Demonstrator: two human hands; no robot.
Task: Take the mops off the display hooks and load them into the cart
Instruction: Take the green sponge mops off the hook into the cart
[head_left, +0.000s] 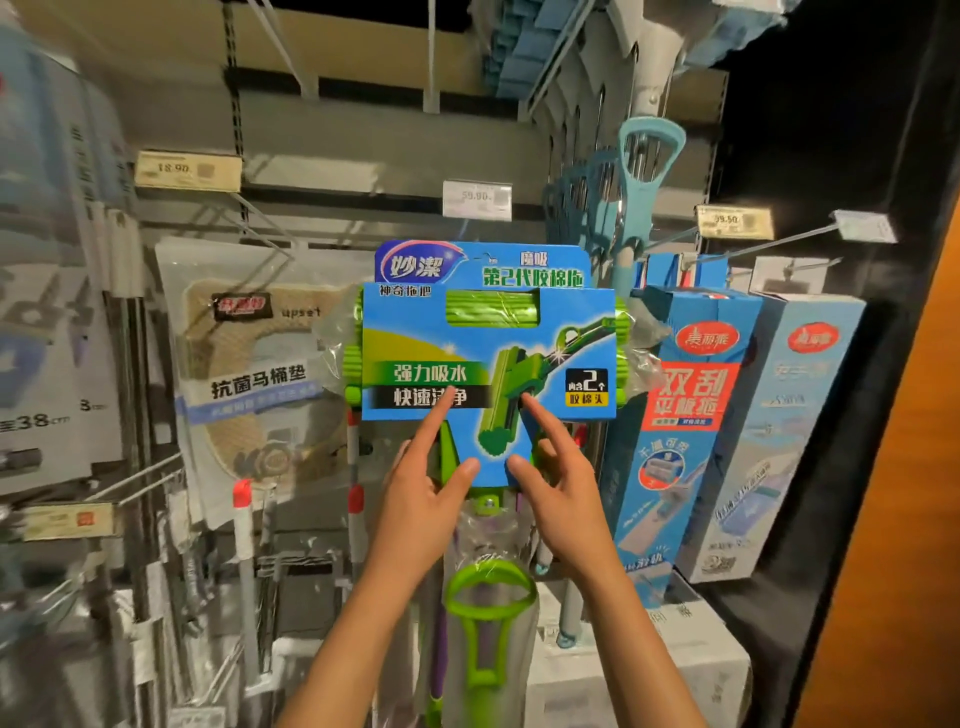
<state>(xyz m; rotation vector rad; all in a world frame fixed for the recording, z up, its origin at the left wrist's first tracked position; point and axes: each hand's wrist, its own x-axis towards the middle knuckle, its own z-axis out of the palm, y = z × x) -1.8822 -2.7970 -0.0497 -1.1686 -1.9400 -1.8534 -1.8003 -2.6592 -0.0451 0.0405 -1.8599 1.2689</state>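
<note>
Left hand (421, 499) and right hand (563, 493) both released, fingers spread, tips touching the lower card of the green mop (488, 358) — grasping nothing. Mop hangs directly ahead on its hook, long axis vertical, handle running down between the forearms; hands equally near.

A shop's slotted back panel (363, 140) is filling the view, with metal hooks (789, 241) jutting out from it. Price tags (477, 198) are hanging at the hook ends, one yellow tag (188, 169) sitting toward the upper left edge of the panel. Packaged mats (260, 374) are hanging left of centre, and tall boxes (800, 415) are standing at the right edge. An orange wall (914, 467) is bordering the far right. Dim light is leaving the upper right corner dark.
</note>
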